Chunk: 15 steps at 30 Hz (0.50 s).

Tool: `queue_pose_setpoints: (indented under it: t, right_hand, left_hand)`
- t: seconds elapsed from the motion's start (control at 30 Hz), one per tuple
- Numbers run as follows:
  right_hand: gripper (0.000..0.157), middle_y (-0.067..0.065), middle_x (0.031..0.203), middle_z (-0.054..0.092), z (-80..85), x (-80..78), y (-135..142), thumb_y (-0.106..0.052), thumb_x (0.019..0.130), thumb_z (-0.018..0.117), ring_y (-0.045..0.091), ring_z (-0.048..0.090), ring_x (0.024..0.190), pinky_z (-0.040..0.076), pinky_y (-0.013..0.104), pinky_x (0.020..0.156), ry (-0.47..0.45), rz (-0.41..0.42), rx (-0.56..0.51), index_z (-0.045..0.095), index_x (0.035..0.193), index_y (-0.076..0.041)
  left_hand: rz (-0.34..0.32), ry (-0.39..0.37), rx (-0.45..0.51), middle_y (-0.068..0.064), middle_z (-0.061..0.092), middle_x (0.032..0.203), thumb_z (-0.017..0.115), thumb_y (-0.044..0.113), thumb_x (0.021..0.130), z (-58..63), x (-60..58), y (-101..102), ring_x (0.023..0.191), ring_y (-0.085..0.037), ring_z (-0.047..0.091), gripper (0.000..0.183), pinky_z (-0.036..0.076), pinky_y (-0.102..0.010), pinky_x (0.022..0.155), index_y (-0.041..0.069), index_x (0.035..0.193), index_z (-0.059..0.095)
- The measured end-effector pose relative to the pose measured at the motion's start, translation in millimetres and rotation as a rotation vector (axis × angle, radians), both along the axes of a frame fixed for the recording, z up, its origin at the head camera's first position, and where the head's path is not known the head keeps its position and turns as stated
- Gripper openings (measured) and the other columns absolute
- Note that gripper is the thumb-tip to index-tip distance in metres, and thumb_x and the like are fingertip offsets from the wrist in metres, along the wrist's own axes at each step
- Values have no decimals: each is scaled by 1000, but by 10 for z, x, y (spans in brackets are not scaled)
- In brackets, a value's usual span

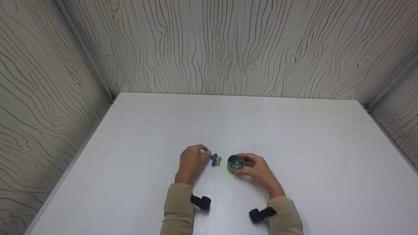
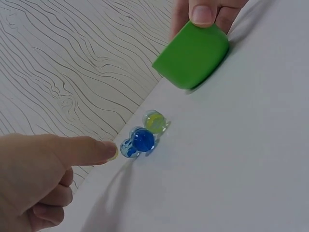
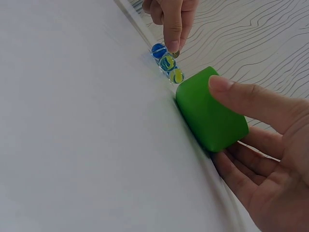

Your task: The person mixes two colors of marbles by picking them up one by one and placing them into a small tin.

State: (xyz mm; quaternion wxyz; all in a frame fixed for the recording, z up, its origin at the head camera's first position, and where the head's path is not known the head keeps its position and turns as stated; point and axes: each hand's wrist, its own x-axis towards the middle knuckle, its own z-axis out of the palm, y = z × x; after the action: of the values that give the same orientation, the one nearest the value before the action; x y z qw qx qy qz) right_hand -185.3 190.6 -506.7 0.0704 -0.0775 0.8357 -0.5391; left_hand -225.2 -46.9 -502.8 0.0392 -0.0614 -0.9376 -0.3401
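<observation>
My right hand (image 1: 259, 169) grips a small green cup (image 3: 207, 111) by its side, thumb on one side and fingers on the other. Several glass marbles (image 1: 235, 163) lie inside it, seen from above in the head view. To the left of the cup, blue marbles (image 2: 143, 139) and yellow-green marbles (image 2: 155, 123) sit clustered on the white table. At the cluster's left edge, my left hand (image 1: 192, 162) pinches a yellowish marble (image 3: 175, 54) between thumb and forefinger, mostly hidden by the fingertips.
The white table (image 1: 294, 130) reaches back to a wall (image 1: 222, 49) with a wood-grain pattern, and side walls stand left and right. A black wrist camera (image 1: 205, 203) sticks out from the left sleeve, another camera (image 1: 255, 215) from the right.
</observation>
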Motion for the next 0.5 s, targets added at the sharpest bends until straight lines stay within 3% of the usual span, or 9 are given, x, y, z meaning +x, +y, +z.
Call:
queue_pose_setpoints:
  t: [0.2,0.5]
  right_hand:
    - [68,26,131,58,-21,-6,5,-18,73,83,39,59,121,48,38,101,-24,-10,-1,53,130,4]
    - [69,27,131,57,-14,-17,-7,-18,72,84,40,59,120,48,39,102,-25,-16,0,53,130,5]
  left_hand:
    - [-27,-1,-13,-3,64,71,71,24,84,56,7,-11,61,-8,41,17,33,-20,56,11,95,75]
    - [-34,-25,13,-7,69,81,69,26,86,155,27,-39,69,-12,50,18,40,-25,63,12,95,74]
